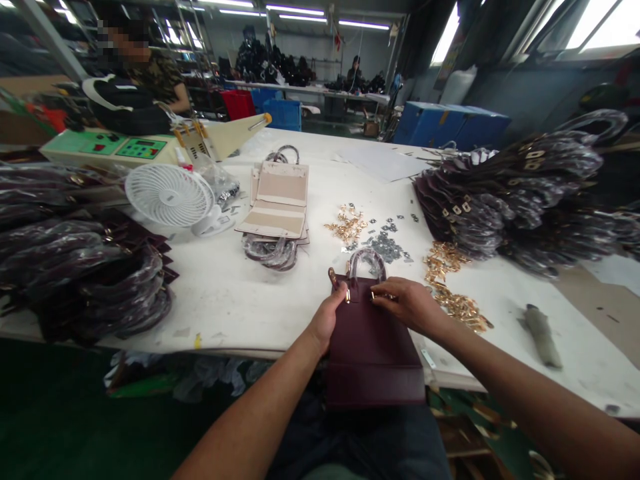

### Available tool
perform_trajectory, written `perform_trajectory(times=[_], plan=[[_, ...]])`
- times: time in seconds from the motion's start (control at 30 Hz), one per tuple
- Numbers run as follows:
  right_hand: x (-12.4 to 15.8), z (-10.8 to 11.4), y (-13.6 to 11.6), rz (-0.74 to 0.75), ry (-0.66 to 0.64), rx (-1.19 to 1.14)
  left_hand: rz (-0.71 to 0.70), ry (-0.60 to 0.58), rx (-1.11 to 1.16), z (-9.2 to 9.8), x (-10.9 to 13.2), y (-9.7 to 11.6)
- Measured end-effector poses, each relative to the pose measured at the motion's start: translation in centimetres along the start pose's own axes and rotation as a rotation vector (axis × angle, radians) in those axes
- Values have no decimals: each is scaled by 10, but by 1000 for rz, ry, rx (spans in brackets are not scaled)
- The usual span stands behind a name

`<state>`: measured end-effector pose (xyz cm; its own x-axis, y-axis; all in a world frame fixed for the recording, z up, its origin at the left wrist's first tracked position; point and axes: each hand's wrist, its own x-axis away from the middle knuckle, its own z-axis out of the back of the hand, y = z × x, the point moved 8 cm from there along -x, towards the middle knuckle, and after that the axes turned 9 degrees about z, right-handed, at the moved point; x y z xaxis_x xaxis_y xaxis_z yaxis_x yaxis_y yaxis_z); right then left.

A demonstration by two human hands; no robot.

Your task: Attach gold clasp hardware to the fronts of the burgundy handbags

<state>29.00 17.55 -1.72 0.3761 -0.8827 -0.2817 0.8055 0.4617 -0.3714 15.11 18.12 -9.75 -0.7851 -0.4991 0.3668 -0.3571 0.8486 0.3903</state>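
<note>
A dark maroon bag panel [373, 347] with a plastic-wrapped handle [367, 261] lies over the near edge of the white table [235, 300]. My left hand [327, 317] grips its upper left edge, thumb by a small gold fitting. My right hand [407, 303] pinches a gold metal piece against the panel's top edge, just right of the handle. Loose gold hardware [453, 293] lies right of my right hand, and small grey metal parts [385, 247] lie beyond the handle.
Stacks of wrapped dark bag parts sit at left [80, 267] and right [520, 193]. A white fan [170, 197], beige panels [280, 200], a green machine [115, 147] and a grey tool [543, 333] are on the table. A person [145, 87] sits at far left.
</note>
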Motion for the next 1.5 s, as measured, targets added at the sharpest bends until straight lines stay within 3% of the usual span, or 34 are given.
perform_trajectory(times=[0.27, 0.4, 0.6, 0.7, 0.97, 1.03, 1.23, 1.5], plan=[[-6, -2, -22, 200, -30, 252, -78, 17, -82, 8, -5, 7], [-3, -4, -30, 298, -57, 252, -67, 5, -107, 7, -6, 5], [5, -7, -11, 99, 82, 243, -71, -9, -97, 1, -2, 7], [9, -7, -11, 107, 119, 189, -54, -14, -56, -1, -1, 6], [-2, -17, -34, 161, -157, 446, -23, -19, -13, 0, -3, 3], [-5, -19, -36, 102, -120, 461, 11, -23, 14, -1, -2, 1], [8, -13, -37, -25, 170, 277, 40, -73, 60, -6, 2, -1], [1, -20, -65, -85, 63, 375, 59, -166, 8, -18, 12, -2]])
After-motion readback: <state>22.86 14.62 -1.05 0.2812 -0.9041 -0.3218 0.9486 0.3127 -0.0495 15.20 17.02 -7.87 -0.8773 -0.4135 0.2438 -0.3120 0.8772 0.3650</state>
